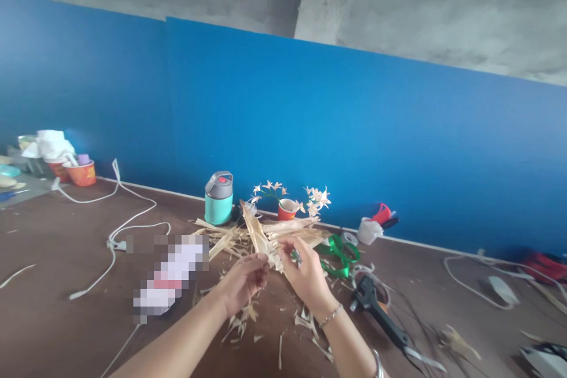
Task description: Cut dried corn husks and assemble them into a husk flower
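Observation:
A pale dried corn husk [256,230] stands up between my hands, its long tip leaning to the upper left. My left hand [245,280] pinches its lower end between thumb and fingers. On the other side, my right hand [305,274] is closed with its fingertips at the husk's torn lower edge. Something small and shiny shows among the right fingers; I cannot make out what it is. Behind them lies a pile of dried husks [292,226]. Husk scraps [239,325] are strewn on the brown table [177,342] under my hands.
A teal flask [218,207] and a red paper cup [287,211] with pale husk flowers [316,198] stand by the blue partition [354,130]. Green ribbon [341,257] and a black glue gun [376,310] lie right. White cable [133,227] and a blurred-out object [170,277] are left.

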### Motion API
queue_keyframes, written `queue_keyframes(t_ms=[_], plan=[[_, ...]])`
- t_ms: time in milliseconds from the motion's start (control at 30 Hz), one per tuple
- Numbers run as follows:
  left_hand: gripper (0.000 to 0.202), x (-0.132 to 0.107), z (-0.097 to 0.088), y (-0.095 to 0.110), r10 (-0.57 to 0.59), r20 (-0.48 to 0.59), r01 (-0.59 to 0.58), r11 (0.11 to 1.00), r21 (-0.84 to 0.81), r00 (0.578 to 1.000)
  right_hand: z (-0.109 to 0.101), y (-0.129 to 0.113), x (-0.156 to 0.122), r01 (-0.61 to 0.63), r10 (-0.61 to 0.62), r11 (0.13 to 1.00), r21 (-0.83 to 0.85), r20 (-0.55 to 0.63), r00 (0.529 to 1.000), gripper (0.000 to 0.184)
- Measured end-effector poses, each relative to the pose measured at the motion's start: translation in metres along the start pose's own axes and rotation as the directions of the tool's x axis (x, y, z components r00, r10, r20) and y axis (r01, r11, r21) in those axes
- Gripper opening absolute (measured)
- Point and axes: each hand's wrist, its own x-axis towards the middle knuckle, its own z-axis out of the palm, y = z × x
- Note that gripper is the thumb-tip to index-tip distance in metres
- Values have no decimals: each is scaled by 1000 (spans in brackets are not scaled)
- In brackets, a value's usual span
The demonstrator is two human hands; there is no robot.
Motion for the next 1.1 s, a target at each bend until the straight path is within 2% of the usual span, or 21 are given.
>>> queue_keyframes(t_ms=[167,267,333,433,533,633,733,867,1100], plan=[[16,0,-1,1,3,0,-3,1000,-7,1000,1,-2,1,-43,41,989,140,19,999,23],[15,0,-1,2,16,-10,-16,1000,8,1000,5,2,1,-169,173,960,225,2,985,21],[16,0,-1,2,27,-12,-27,1000,16,1000,8,3,2,-269,284,913,306,-6,959,18],[17,0,-1,2,35,-11,-35,999,22,999,7,-3,3,-392,429,795,464,28,903,18],[16,0,-2,2,32,5,-32,999,20,999,2,-12,5,-475,517,610,634,136,845,21],[15,1,-2,2,34,-1,-34,999,19,999,-3,-17,5,-520,520,430,738,268,811,22],[16,1,-2,2,34,-4,-33,999,16,999,-4,-14,5,-516,494,343,785,317,810,20],[17,0,-2,2,31,14,-31,999,13,999,-4,-10,4,-505,508,343,792,295,809,19],[16,-2,3,3,7,20,-7,1000,-14,1000,-2,-15,5,-507,522,459,729,240,818,21]])
